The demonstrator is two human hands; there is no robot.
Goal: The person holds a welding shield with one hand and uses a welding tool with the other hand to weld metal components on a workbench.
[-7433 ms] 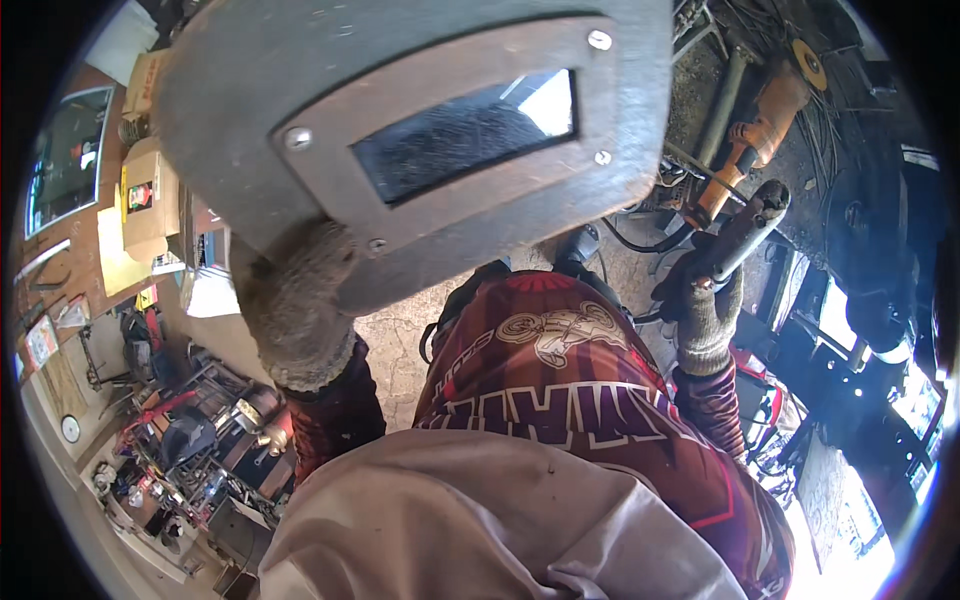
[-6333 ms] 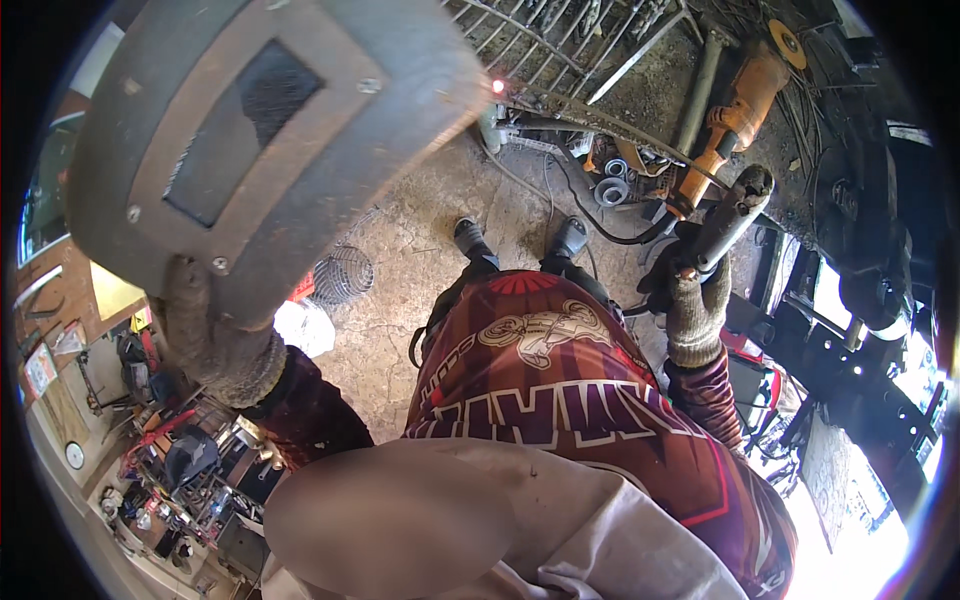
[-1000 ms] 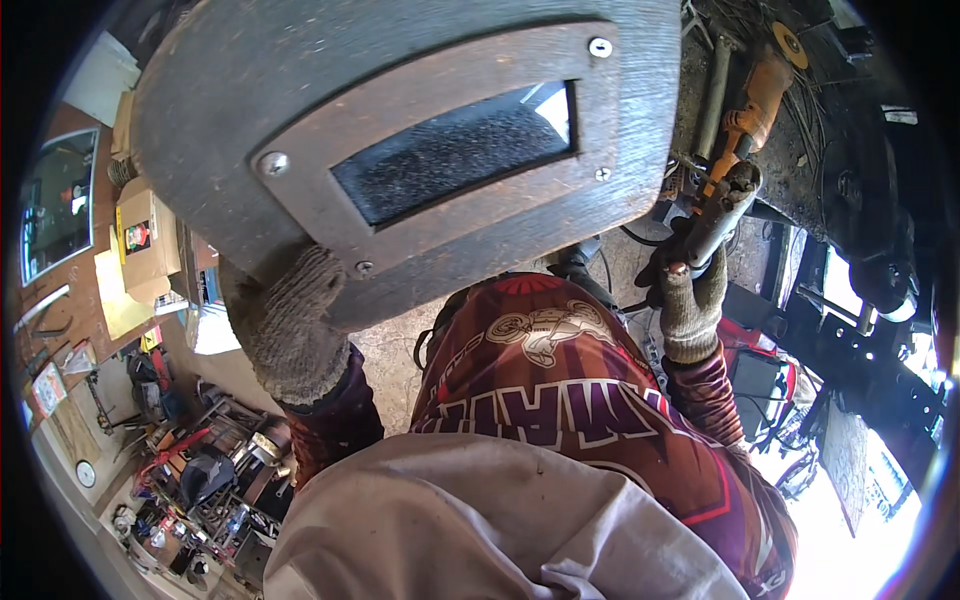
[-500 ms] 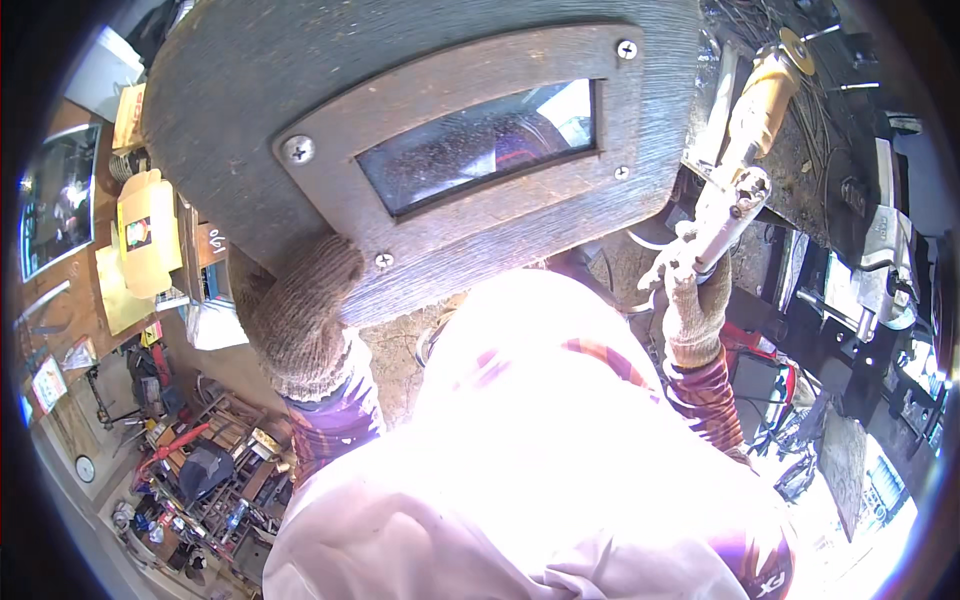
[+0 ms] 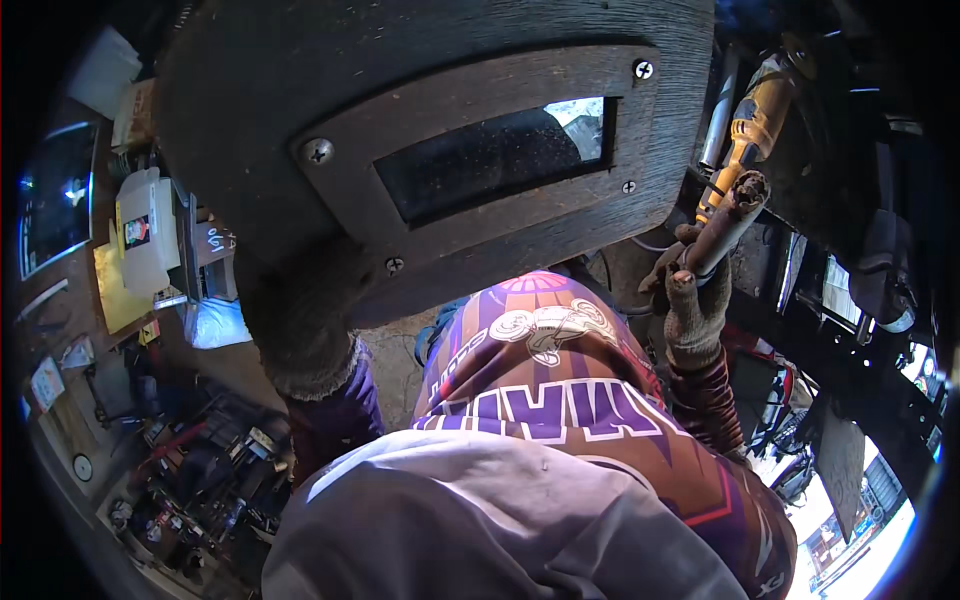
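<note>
Gloved left hand (image 5: 300, 330) gripped the lower edge of a dark welding shield (image 5: 440, 150) raised before the camera, gloved right hand (image 5: 697, 300) right of the shield clasped a welding electrode holder (image 5: 728, 222), yellow angle grinder (image 5: 752, 125) just above the holder, cluttered tool shelves (image 5: 190, 470) below the shield

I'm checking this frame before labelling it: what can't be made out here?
Head view only:
- Workpiece and weld spot: hidden behind the welding shield.
- Left hand: its fingers covered by the shield's lower edge.
- Electrode holder tip beyond the right hand: lost in dark clutter.

Workpiece hidden behind welding shield (image 5: 440, 150)
</note>
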